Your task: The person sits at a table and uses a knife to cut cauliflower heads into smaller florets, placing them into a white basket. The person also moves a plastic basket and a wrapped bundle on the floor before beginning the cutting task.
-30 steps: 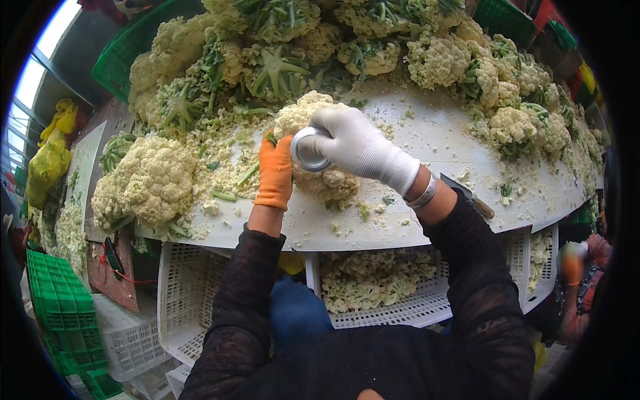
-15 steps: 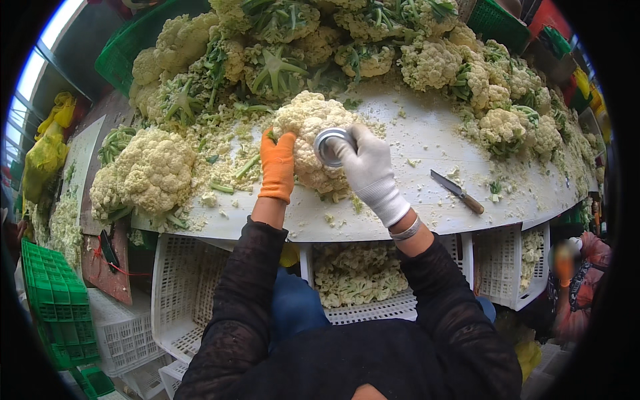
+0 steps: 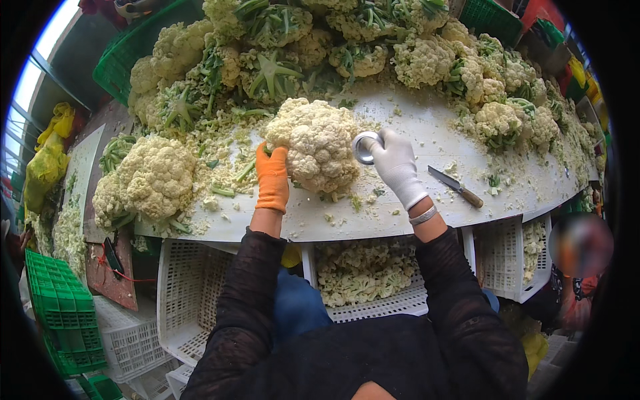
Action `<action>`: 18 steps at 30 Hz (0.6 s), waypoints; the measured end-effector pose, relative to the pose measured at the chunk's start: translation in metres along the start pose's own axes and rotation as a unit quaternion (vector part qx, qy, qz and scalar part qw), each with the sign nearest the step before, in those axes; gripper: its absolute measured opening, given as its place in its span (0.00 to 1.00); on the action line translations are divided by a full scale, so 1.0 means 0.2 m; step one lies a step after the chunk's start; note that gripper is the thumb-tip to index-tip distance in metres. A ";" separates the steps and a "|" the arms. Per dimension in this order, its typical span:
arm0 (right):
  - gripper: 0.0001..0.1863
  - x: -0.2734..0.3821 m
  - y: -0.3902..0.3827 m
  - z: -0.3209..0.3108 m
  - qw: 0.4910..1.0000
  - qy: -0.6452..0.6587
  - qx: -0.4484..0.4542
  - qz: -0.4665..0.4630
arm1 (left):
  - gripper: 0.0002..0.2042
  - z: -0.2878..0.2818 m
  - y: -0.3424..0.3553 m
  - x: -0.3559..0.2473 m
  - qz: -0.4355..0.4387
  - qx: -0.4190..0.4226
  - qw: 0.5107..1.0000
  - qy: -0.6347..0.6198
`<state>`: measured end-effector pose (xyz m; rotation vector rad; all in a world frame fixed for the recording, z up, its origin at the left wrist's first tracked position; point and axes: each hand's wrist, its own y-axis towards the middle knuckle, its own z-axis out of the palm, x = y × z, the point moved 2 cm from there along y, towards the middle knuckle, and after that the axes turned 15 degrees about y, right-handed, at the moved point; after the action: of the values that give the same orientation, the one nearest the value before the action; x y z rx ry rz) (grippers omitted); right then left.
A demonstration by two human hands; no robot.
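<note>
Cauli (image 3: 319, 140): on tbl (image 3: 380, 223), btwn hands. L hand (image 3: 272, 177), orange-gloved: grips cauli's left side. R hand (image 3: 398, 163), white-gloved: closed on metal ring (image 3: 358, 152), at cauli's right; contact unclear. Knife (image 3: 455, 187): loose, R of R hand. Risks: cauli could roll (one-hand hold); ring could bruise it if pressed; R hand could hit knife if swung out.

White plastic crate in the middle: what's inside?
Pale cauliflower pieces show inside the white plastic crate; whatever lies beneath them is covered, and the black right sleeve hides part.
</note>
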<state>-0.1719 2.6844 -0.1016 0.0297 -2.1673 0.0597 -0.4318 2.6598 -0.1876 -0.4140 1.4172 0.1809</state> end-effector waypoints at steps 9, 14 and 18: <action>0.20 0.19 0.19 0.14 0.991 0.073 0.081 -0.073 | 0.26 -0.02 0.01 -0.20 0.164 -0.230 0.929 0.241; 0.19 0.08 0.20 0.22 0.993 0.034 0.108 -0.036 | 0.22 0.22 0.04 -0.28 0.283 -0.131 0.717 0.624; 0.18 -0.01 0.40 0.01 0.963 0.254 0.054 0.071 | 0.20 0.09 0.06 -0.18 0.371 -0.139 0.737 0.547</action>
<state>-0.1758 2.7638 -0.1060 -0.0724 -1.6466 0.2411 -0.4260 2.6822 -0.1521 -0.1360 2.7167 0.9302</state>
